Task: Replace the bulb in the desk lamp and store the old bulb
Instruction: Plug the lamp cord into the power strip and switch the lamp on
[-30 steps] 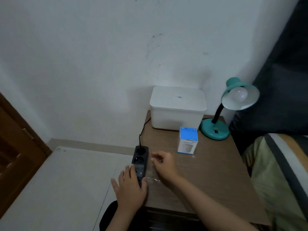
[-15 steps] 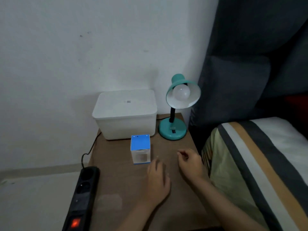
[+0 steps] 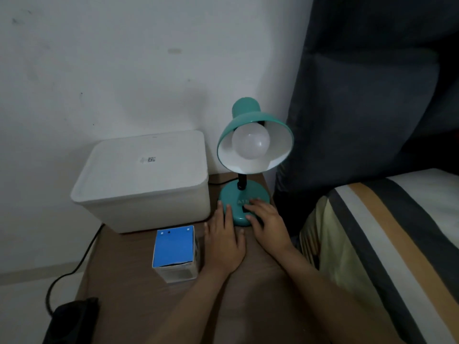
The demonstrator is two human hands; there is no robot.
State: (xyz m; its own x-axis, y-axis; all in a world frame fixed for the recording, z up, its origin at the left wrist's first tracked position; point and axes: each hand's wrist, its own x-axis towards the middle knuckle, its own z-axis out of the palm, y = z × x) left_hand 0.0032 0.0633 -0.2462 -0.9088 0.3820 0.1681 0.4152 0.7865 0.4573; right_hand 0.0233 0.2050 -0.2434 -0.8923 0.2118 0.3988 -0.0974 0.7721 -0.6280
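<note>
A glossy teal desk lamp (image 3: 244,155) holds a frosted round bulb (image 3: 250,142) at frame centre; below, both spread hands, left hand (image 3: 225,240) and right hand (image 3: 267,223), touch its domed base (image 3: 236,197) on the wood-grain counter (image 3: 139,301).

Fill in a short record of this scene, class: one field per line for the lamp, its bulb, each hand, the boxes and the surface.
lamp: teal desk lamp, upright at the table's back right corner
bulb: white bulb in the shade, unlit
left hand: left hand flat, fingertips at the lamp base
right hand: right hand resting on the lamp base
small box: blue-topped carton, in front of the bin
large box: white lidded bin, lid on
surface: brown wooden table
</note>
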